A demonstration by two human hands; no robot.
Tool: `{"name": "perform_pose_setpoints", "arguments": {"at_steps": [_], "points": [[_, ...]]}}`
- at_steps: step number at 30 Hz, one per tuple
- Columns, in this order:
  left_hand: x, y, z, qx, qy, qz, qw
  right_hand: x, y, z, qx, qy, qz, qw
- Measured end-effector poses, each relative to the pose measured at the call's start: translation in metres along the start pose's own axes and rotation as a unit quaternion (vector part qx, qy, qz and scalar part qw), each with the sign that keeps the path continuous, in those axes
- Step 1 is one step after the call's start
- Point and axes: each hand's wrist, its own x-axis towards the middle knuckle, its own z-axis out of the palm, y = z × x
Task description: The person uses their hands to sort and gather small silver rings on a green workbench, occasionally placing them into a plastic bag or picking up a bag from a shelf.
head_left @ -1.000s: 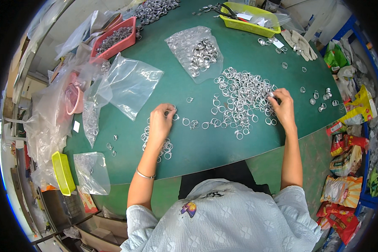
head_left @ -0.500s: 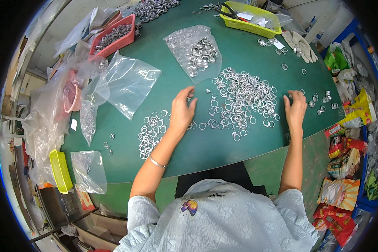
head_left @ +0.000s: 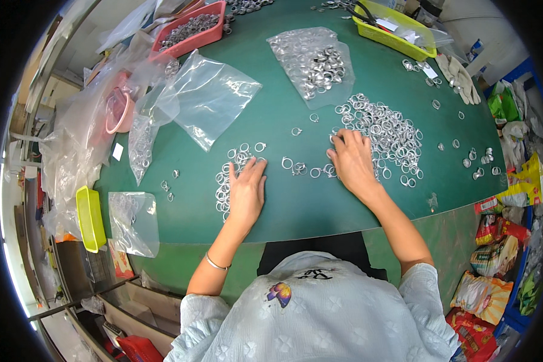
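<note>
Left of centre, we spread our left hand (head_left: 246, 192) beside a small ring pile (head_left: 222, 190), long axis near-vertical; right of centre, our right hand (head_left: 352, 159) curls, contents hidden, at a larger ring pile (head_left: 395, 134) slanting down-right.

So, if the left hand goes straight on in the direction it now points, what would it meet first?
Probably the loose, round silver metal rings just ahead of the left hand; whether they touch is unclear.

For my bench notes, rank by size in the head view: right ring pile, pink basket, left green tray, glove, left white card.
1. Right ring pile
2. Pink basket
3. Left green tray and glove: too alike to rank
4. Left white card
</note>
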Motion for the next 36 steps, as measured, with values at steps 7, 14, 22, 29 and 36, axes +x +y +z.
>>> {"name": "perform_pose_setpoints", "arguments": {"at_steps": [7, 14, 22, 29, 36], "points": [[-0.025, 0.0, -0.019, -0.056, 0.071, -0.058, 0.994, 0.017, 0.001, 0.004, -0.052, -0.013, 0.042, 0.998], [-0.076, -0.003, -0.03, -0.119, 0.147, -0.182, 0.965, 0.026, -0.046, 0.02, 0.2, -0.008, -0.008, 0.98], [-0.115, 0.007, -0.034, -0.174, 0.207, -0.234, 0.934, 0.03, -0.103, 0.045, 0.275, -0.066, -0.092, 0.955], [-0.12, 0.009, -0.025, -0.201, 0.218, -0.238, 0.925, 0.071, -0.11, 0.08, 0.165, -0.105, -0.052, 0.979], [-0.124, 0.0, -0.029, -0.194, 0.232, -0.243, 0.922, 0.082, -0.111, 0.079, 0.155, -0.144, -0.064, 0.975]]}}
